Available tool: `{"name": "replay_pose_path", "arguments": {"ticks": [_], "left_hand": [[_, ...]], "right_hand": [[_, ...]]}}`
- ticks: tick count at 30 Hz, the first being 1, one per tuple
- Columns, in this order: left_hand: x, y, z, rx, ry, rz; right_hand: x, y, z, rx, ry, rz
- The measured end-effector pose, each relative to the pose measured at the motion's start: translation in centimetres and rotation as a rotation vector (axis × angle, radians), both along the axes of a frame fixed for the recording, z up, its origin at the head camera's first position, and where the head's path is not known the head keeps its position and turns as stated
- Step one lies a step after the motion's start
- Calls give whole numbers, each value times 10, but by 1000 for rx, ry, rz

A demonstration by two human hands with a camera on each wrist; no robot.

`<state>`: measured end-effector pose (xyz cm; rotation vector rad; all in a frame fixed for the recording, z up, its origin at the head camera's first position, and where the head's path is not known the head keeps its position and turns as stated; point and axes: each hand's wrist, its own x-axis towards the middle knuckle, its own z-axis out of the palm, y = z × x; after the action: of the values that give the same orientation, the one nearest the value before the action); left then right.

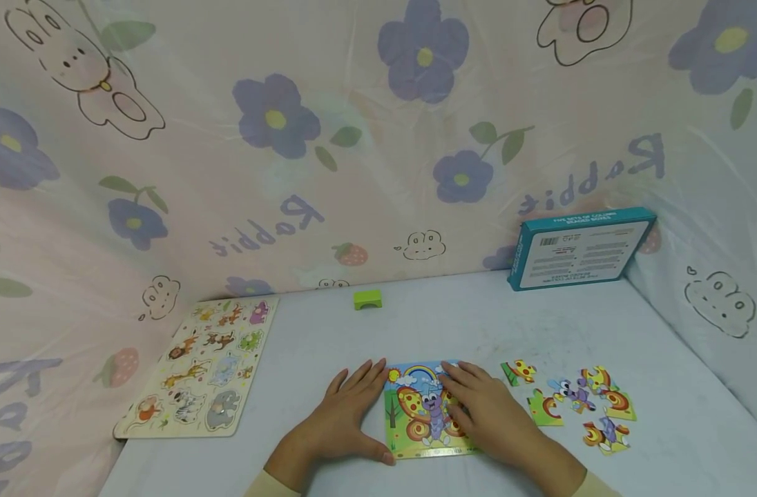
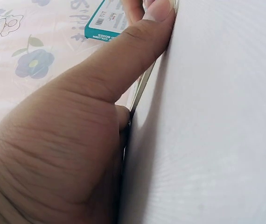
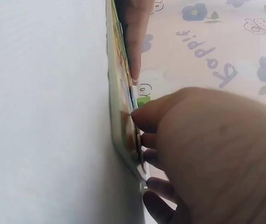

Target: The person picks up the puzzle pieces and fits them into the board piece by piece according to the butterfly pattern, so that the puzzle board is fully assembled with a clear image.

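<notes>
A butterfly picture puzzle board (image 1: 425, 407), with a rainbow and a sun along its top, lies flat on the white table between both hands. My left hand (image 1: 344, 421) rests along its left edge, fingers extended toward the far corner and thumb at the near one. My right hand (image 1: 493, 417) lies over the board's right part and hides it; the fingertips touch the picture's surface. In the right wrist view, the board (image 3: 116, 102) shows edge-on under those fingertips. Just right of that hand, several loose puzzle pieces (image 1: 571, 397) with matching butterfly artwork are scattered.
On the left lies a wooden animal puzzle board (image 1: 213, 373). A small green arched block (image 1: 367, 299) sits near the back. At the back right, a teal and white box (image 1: 583, 250) leans by the printed rabbit-and-flower curtain (image 1: 353, 172), which encloses the table's back and sides.
</notes>
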<state>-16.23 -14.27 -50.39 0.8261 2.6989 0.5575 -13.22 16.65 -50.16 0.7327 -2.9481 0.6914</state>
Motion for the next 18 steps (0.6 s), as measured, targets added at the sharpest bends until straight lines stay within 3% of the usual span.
{"name": "replay_pose_path", "arguments": {"ticks": [5,18], "left_hand": [[0,0,1,2,3,-5],[0,0,-1,0,5,-7]], "right_hand": [[2,0,2,68,-6,22],[10,-3,4,65,-132,3]]}}
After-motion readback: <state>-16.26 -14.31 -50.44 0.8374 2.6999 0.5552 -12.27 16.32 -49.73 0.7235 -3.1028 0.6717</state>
